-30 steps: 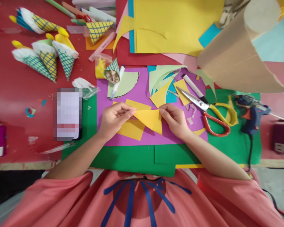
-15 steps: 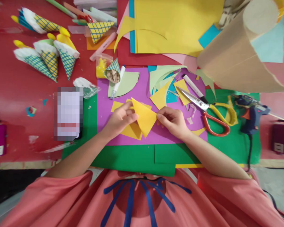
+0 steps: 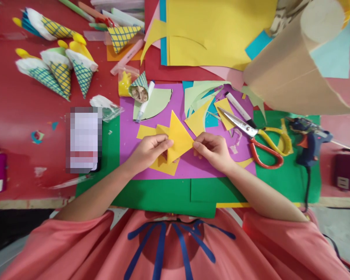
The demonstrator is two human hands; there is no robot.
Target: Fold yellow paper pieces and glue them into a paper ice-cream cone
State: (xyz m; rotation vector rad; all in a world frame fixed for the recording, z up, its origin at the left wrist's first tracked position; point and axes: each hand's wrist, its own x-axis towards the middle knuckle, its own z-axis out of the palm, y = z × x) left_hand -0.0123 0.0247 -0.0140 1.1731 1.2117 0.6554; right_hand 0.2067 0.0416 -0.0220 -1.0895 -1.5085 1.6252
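Observation:
A folded piece of yellow paper (image 3: 179, 139) is held between both hands, its pointed tip facing away from me. My left hand (image 3: 153, 149) pinches its left edge between thumb and fingers. At the right corner, my right hand (image 3: 211, 149) grips it with thumb and forefinger, the other fingers curled. Flat yellow paper pieces (image 3: 163, 167) lie underneath on a purple sheet (image 3: 192, 173). Just beyond sits a pale green quarter-circle piece (image 3: 160, 103) with a marker (image 3: 146, 102) across it. Scissors (image 3: 252, 134) with one yellow and one red handle rest partly open to the right.
A glue gun (image 3: 310, 142) with a cord lies at the right. Behind it stands a large brown paper roll (image 3: 294, 70). Several paper cones (image 3: 81, 72) are at the upper left, above a phone (image 3: 84, 140). Yellow sheets (image 3: 218, 31) are stacked at the back.
The folded yellow paper has turned, so its tip points more straight away from me. My left hand has shifted its hold along the left edge; the right hand stays nearly still.

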